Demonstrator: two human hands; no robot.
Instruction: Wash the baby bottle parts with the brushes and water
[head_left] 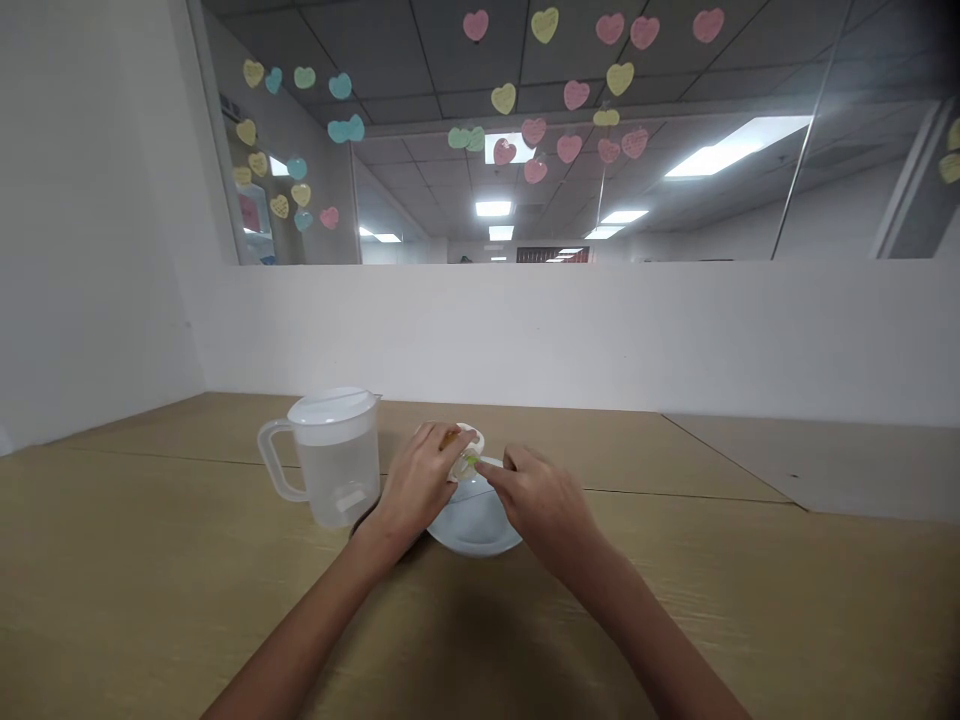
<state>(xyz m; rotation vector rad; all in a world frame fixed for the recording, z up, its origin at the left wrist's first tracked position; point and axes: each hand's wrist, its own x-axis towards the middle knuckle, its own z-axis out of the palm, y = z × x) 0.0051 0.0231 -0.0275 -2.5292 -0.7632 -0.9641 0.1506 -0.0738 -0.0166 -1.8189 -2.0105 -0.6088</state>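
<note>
My left hand [422, 478] is closed around a small clear container [463, 466] with a white rim, tilted over a white bowl [474, 525]. Something amber shows between its fingers. My right hand [541, 500] is on the other side, fingers curled and the index finger reaching to the container's side. A small yellow-green spot lies at that fingertip; whether the fingers pinch anything is too small to tell. Beneath my left wrist, a dark-edged object [411, 552] is mostly hidden.
A translucent lidded pitcher [341, 470] holding clear liquid stands left of the bowl, its handle pointing left. The brown table [187, 580] meets a white wall at the back. Above is a window with heart-shaped notes [503, 98].
</note>
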